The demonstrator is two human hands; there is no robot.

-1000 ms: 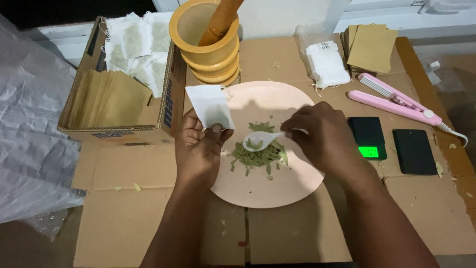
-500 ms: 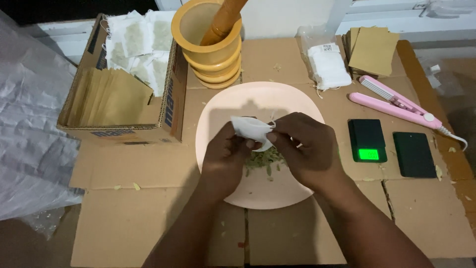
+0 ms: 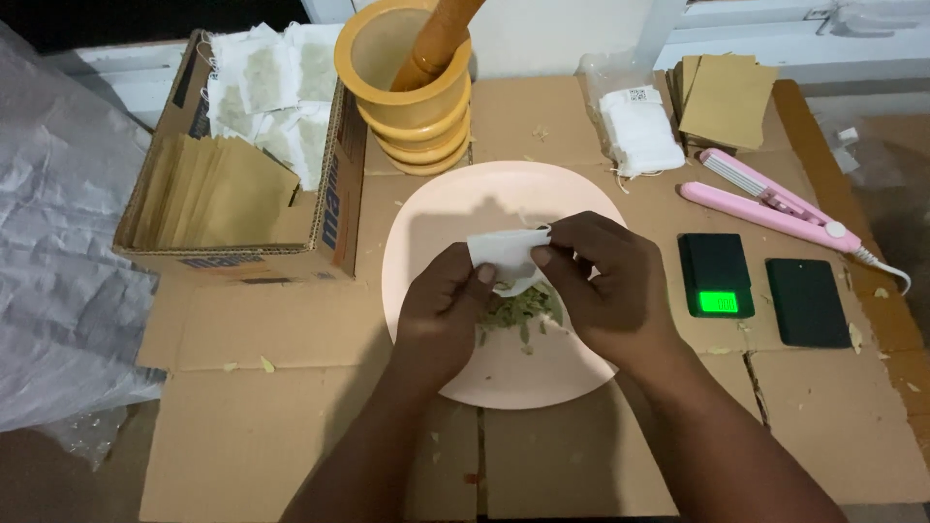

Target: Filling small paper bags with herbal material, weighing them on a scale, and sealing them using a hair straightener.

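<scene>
A pale pink round plate lies on the cardboard-covered table with a small heap of green dried leaves at its middle. Over the heap, my left hand and my right hand together hold a small white paper sachet, each pinching one side of its top edge. A small white spoon seen earlier is hidden now.
A yellow mortar with a wooden pestle stands behind the plate. A cardboard box of white sachets and brown envelopes sits at left. At right are a sachet pack, brown envelopes, a pink sealer, a small scale with a lit green display and its black lid.
A second ago my left hand held the sachet flat while my right scooped leaves with a white spoon. Now both hands have come together over the heap and grip the sachet's top.
</scene>
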